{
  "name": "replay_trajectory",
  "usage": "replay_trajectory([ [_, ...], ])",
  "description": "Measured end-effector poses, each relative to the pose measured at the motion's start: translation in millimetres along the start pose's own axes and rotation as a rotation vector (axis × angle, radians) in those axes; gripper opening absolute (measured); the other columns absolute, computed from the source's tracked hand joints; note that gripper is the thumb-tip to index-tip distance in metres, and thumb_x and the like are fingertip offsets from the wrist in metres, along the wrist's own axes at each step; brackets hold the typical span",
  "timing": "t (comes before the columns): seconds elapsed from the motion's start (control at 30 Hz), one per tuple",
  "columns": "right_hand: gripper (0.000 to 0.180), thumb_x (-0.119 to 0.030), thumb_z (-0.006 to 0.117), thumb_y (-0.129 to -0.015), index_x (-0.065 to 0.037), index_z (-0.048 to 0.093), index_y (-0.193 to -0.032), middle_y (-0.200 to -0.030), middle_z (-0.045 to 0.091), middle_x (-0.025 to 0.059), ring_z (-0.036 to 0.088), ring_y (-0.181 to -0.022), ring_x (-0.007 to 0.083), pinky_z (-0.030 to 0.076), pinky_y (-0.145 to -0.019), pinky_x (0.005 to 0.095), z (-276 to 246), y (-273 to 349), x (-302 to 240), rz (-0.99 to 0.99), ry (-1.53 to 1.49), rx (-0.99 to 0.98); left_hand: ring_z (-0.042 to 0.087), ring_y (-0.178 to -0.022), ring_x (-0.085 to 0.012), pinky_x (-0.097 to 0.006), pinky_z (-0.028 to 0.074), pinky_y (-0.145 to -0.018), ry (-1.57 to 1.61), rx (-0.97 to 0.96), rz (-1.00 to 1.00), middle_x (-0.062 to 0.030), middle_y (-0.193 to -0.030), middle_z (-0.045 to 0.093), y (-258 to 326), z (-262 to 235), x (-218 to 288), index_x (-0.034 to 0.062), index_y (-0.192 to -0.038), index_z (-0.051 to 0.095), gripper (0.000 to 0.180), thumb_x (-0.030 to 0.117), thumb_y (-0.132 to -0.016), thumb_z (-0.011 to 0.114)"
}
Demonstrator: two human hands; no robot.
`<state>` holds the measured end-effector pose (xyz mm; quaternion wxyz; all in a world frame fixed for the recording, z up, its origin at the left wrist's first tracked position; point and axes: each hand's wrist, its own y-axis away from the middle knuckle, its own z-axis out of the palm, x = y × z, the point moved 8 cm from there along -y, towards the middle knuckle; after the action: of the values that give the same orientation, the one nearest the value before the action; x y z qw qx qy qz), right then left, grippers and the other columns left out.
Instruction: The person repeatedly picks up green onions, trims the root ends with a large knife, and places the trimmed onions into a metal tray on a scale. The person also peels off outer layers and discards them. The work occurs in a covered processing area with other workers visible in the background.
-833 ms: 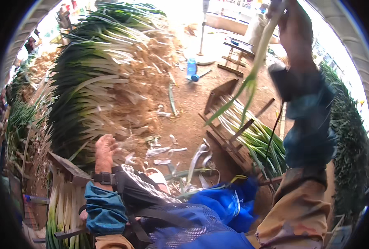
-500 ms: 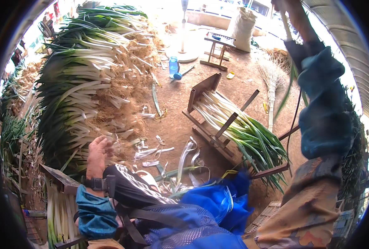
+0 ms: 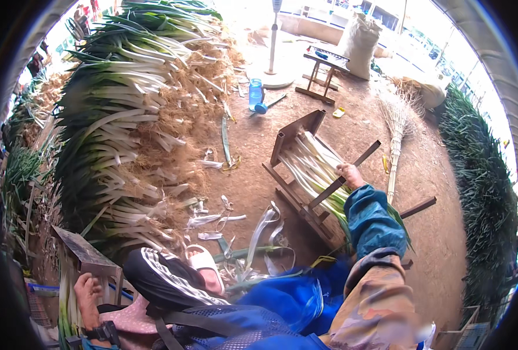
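Observation:
My right hand (image 3: 350, 174) reaches into a tilted metal rack (image 3: 282, 140), its fingers closed on green onions (image 3: 311, 154) lying there with white ends against the rack's end plate. My sleeve and forearm cover much of their green leaves. My left hand (image 3: 88, 294) is low at the left, beside the metal plate of a second rack (image 3: 90, 256). Its fingers are loosely bent and apart, with nothing visible in them. More green onions (image 3: 66, 303) stand partly hidden next to it.
A long heap of green onions (image 3: 107, 122) lies at the left, roots inward. Trimmed leaves (image 3: 262, 227) litter the floor. Beyond are a blue bottle (image 3: 255, 96), a small stool (image 3: 320, 73), a twig broom (image 3: 395, 140) and a white sack (image 3: 361, 49). Another green pile (image 3: 480, 163) lines the right.
My right hand has come down from high at the upper right, where it held a long green onion, into the rack. My left hand has dropped from beside the heap to the lower left.

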<state>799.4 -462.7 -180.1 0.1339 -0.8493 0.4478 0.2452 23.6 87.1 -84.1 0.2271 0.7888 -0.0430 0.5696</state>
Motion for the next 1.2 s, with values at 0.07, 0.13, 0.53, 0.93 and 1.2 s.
replay_trajectory([
  [0.07,0.026,-0.022,0.065,-0.083,-0.01,0.067,-0.106,-0.076,0.066,0.0156,0.066,-0.076,0.0256,0.05,-0.072,0.037,26.7,-1.8,31.9,0.183,-0.048,0.011,0.056,-0.063,-0.0091,-0.02,0.044,-0.051,0.021,0.059,-0.05,-0.0018,-0.085,0.06,7.4,-20.4,-11.4,0.0073,-0.113,0.054,0.025,0.018,-0.092,0.059],
  [0.13,0.032,-0.021,0.063,-0.082,-0.013,0.065,-0.113,-0.086,0.068,0.019,0.067,-0.084,0.0306,0.051,-0.076,0.0398,39.7,0.9,42.4,0.178,0.025,0.016,0.055,-0.061,-0.0091,-0.02,0.044,-0.049,-0.007,0.148,-0.043,-0.0011,-0.084,0.059,10.5,-36.0,-15.7,0.0082,-0.113,0.054,0.023,0.017,-0.092,0.059],
  [0.53,0.019,-0.018,0.054,-0.086,-0.011,0.065,-0.101,-0.097,0.067,0.0175,0.065,-0.089,0.036,0.052,-0.075,0.046,41.6,65.5,43.1,0.279,0.468,0.047,0.054,-0.06,-0.0083,-0.019,0.041,-0.047,-0.05,0.141,-0.058,-0.001,-0.084,0.059,5.9,-34.4,-19.5,0.0086,-0.111,0.054,0.02,0.013,-0.092,0.057],
  [0.93,0.009,-0.014,0.055,-0.075,-0.009,0.061,-0.07,-0.07,0.061,0.0104,0.061,-0.07,0.0283,0.047,-0.063,0.0423,89.6,28.6,115.4,-0.386,0.506,0.226,0.061,-0.075,-0.0136,-0.027,0.05,-0.065,-0.197,0.185,0.085,-0.0052,-0.092,0.063,49.2,-37.2,24.2,0.0034,-0.116,0.057,0.031,0.018,-0.089,0.06],
  [1.2,0.017,-0.016,0.061,-0.082,-0.003,0.052,-0.076,-0.07,0.051,0.0114,0.052,-0.066,0.027,0.042,-0.062,0.0394,66.9,68.1,19.8,-0.345,0.299,0.536,0.062,-0.068,-0.0133,-0.026,0.05,-0.06,-0.166,0.37,0.028,-0.0056,-0.086,0.065,78.2,-100.0,5.4,0.0013,-0.114,0.058,0.039,0.023,-0.083,0.066],
])
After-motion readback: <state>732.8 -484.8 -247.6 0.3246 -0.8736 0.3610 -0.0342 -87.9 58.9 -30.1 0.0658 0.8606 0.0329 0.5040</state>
